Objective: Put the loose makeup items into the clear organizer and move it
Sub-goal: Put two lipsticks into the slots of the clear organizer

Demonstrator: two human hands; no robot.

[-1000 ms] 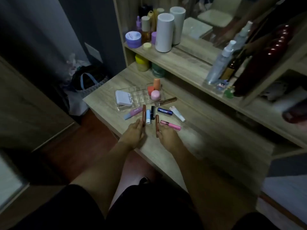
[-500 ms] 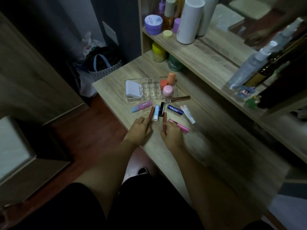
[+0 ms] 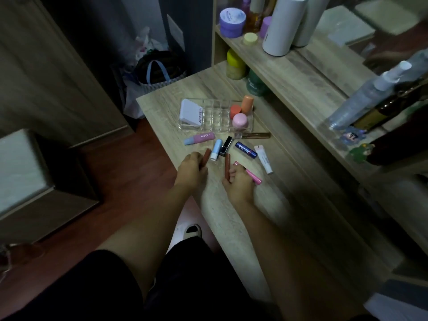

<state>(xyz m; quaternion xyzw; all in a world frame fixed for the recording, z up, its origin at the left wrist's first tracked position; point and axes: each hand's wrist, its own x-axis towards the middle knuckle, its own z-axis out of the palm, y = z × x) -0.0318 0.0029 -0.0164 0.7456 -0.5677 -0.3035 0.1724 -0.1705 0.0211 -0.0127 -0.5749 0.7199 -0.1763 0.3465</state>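
The clear organizer [image 3: 214, 105] sits on the wooden table, holding a white compact [image 3: 190, 113], two orange items and a pink round jar [image 3: 240, 120]. In front of it lie loose items: a pink tube [image 3: 199, 138], a light blue stick [image 3: 216, 149], a black lipstick [image 3: 226, 145], a navy Nivea stick [image 3: 246, 149], a white tube [image 3: 263, 159], a clear wand [image 3: 252, 135] and a pink pencil [image 3: 253, 176]. My left hand [image 3: 191, 170] grips a brown tube [image 3: 205, 156]. My right hand [image 3: 237, 185] grips a second brown tube [image 3: 227, 165].
A raised shelf [image 3: 289, 72] behind the table carries jars, white cylinders [image 3: 281, 24] and a spray bottle [image 3: 366, 96]. A yellow jar [image 3: 235, 64] and a green jar stand under it. A bag [image 3: 159, 70] sits on the floor to the left. The table edge [image 3: 162, 144] runs near my left hand.
Both hands stay near the two brown tubes and have curled tighter around them. The head view has shifted closer and leftward.
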